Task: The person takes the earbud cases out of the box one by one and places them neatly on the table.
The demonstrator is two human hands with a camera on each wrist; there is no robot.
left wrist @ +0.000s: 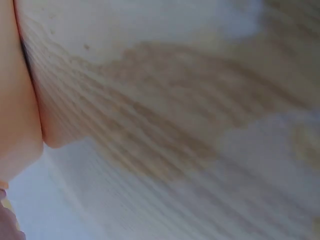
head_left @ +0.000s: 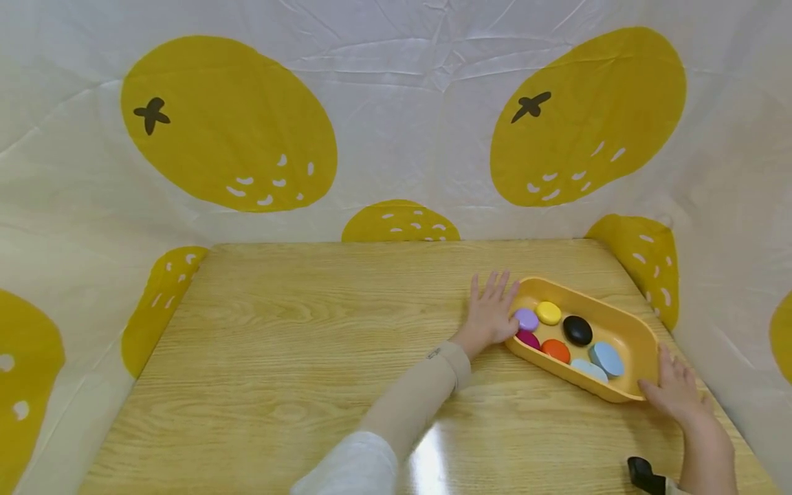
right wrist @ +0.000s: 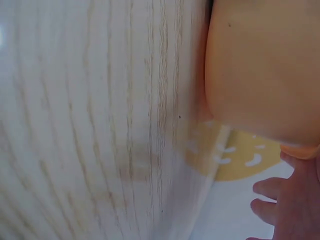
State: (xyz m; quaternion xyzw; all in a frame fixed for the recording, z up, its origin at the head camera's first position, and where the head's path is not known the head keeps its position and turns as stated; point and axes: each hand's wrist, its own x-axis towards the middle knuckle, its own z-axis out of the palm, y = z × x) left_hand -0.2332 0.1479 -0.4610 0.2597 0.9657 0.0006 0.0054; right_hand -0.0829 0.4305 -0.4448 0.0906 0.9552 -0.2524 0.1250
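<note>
A shallow orange-yellow plastic basin (head_left: 625,333) lies at a slant on the right part of the wooden table. My left hand (head_left: 490,317) rests against its left end, fingers straight and spread, thumb at the rim. At the opposite end, my right hand (head_left: 677,392) touches the rim with loosely extended fingers. Inside are smooth rounded pieces: purple (head_left: 526,319), yellow (head_left: 548,313), black (head_left: 577,330), magenta (head_left: 528,339), orange (head_left: 555,351), and two light blue ones (head_left: 607,359). In the right wrist view, fingers (right wrist: 270,187) show beside a sliver of the basin.
White cloth (head_left: 402,137) with yellow fruit prints hangs behind and along both sides of the wooden table (head_left: 278,357). A black wrist-worn piece (head_left: 646,474) sits by the right forearm. The basin's right end is close to the table's right edge.
</note>
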